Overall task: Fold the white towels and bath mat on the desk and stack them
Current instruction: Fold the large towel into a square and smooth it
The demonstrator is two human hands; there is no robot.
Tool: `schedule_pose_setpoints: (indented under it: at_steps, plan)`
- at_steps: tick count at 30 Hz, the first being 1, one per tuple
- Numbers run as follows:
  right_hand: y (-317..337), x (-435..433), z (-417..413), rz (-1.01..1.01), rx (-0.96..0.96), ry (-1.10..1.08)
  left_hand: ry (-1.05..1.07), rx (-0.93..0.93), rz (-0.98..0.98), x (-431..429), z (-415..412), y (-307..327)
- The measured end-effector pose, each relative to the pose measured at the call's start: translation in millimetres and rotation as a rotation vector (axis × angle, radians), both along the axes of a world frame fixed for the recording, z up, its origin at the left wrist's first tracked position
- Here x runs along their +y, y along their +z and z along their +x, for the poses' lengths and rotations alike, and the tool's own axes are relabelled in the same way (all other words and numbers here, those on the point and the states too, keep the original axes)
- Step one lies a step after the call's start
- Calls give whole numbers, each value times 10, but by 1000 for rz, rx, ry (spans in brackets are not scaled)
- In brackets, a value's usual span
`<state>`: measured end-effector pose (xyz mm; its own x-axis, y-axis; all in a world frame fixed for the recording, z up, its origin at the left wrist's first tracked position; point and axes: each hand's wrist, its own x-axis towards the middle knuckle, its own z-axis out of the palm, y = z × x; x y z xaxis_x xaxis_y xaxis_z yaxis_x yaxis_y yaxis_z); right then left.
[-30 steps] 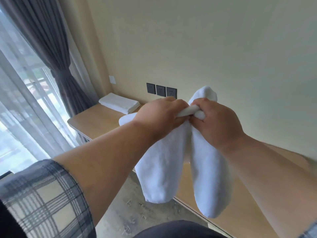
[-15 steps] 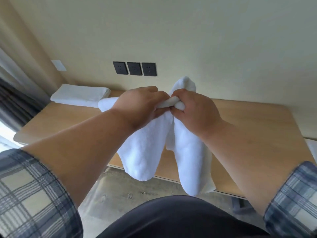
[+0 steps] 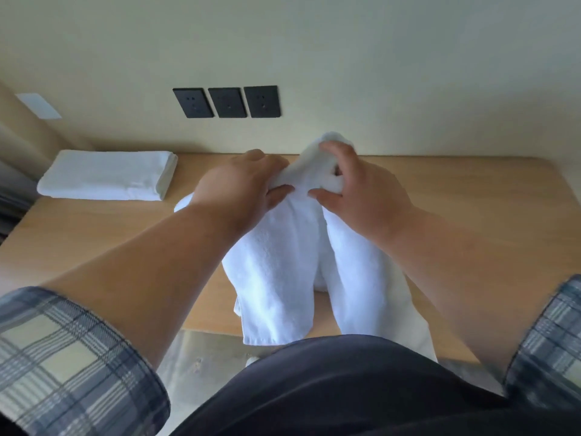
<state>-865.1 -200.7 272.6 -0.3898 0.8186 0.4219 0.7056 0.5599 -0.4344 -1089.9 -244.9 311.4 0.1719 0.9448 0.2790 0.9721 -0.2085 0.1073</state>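
You hold one white towel over the middle of the wooden desk, bunched at its top edge. Your left hand has its fingers curled shut around the gathered cloth. Your right hand pinches the same bunch just beside it, thumb below and fingers over the top. The two hands nearly touch.

The towel hangs in two lobes toward the near edge. The left lobe drapes past the desk's near edge; the right lobe runs down behind your dark clothing, and its end is hidden.

A folded towel lies flat at the far left of the desk, well apart from your hands. The bath mat cannot be told apart from the towels here.

Judgement: you are in the folding step for this towel, with its edge gathered but no clean fold set. Next move calls for spreading the hands apart to find the corners, laying the cloth flat on the desk, then folding.
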Motion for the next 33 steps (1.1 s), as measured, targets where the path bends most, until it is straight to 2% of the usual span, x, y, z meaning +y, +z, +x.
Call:
schedule_pose_setpoints:
  at_steps: [5,9,11,14,18,21,24,26,30,31,33]
  plan:
    - [-212,191,-53,-177,-8,-166,34,-43,-149,416,-583,-248]
    - [-366,226,-134,-309,31,-274,-58,89,-248,693,-715,-576]
    - [-431,195,-169,-426,-44,-329,-83,145,-297,741,-654,-696]
    - [-549,60,-250,-570,-137,-354,-262,96,-379,725,-485,-839]
    - [-591,-86,-384,-578,-34,-275,-446,-22,-536,588,-79,-966]
    - [-585,-123,-417,-559,62,-204,-398,-126,-592,584,191,-1028]
    - [-561,-156,-251,-552,112,-213,-356,-59,-616,674,320,-1056]
    - [-558,-125,-8,-564,-3,-214,-359,5,-625,733,355,-1081]
    - [-651,122,683,-682,-582,-295,-235,-62,-605,753,356,-1118]
    - [-711,198,827,-699,-669,-289,-217,-57,-584,729,365,-1118]
    - [-844,324,1008,-703,-666,-253,-173,-73,-562,654,418,-1123]
